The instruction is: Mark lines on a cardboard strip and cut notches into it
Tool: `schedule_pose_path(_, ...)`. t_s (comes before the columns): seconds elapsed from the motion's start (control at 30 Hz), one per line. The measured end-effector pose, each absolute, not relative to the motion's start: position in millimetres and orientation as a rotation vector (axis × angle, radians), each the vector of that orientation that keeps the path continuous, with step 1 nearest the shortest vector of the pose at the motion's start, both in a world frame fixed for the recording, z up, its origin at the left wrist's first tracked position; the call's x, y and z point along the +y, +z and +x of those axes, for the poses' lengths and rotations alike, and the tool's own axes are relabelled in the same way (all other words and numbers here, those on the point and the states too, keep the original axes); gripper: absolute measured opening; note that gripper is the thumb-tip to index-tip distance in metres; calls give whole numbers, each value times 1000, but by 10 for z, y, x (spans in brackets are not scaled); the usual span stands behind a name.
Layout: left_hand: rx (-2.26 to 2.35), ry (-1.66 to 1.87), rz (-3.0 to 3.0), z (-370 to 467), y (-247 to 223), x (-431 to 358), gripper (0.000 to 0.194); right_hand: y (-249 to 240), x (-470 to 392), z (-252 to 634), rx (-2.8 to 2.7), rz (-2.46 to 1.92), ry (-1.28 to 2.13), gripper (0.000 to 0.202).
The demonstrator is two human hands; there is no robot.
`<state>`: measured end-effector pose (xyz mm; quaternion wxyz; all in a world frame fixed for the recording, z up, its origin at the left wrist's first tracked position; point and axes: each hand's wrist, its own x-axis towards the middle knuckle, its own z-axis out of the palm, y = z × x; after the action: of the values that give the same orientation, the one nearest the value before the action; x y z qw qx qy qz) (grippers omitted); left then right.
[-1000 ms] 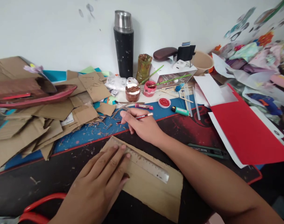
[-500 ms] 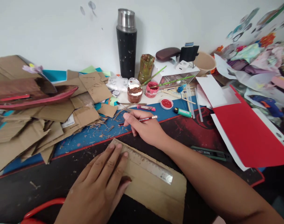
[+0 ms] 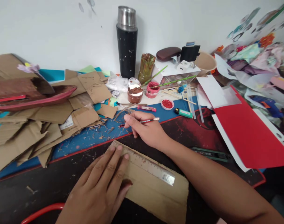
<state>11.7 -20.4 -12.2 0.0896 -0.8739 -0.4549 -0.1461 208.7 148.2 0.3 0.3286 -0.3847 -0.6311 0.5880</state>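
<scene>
A clear plastic ruler [image 3: 153,167] lies along the upper edge of a brown cardboard piece [image 3: 160,196]. My left hand [image 3: 101,183] rests flat across the ruler's left end and the cardboard, fingers stretched out and pressing down. Just beyond the cardboard, my right hand [image 3: 147,129] is closed around a dark red pencil [image 3: 145,121]. Its tip points left, above the blue strip of the table, apart from the cardboard. Part of the ruler's left end is hidden under my left fingers.
Cardboard scraps [image 3: 50,124] and a brown boat-shaped model [image 3: 34,90] fill the left. Paint jars [image 3: 135,93], a black flask [image 3: 127,46] and a pink-labelled crayon [image 3: 146,108] stand or lie behind. At right are a cutter [image 3: 210,153] and red paper [image 3: 251,137]; a red handle [image 3: 42,211] shows lower left.
The view has shifted slightly. Both hands, the pencil, the ruler and the cardboard hold nearly the same places relative to one another.
</scene>
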Motion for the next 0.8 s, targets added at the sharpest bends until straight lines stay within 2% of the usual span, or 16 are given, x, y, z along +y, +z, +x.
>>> schedule_pose_path(0.8, -1379, -464, -2607, 99, -160, -205, 55, 8, 1474, 2100, -1687, -1012, 1519, 61)
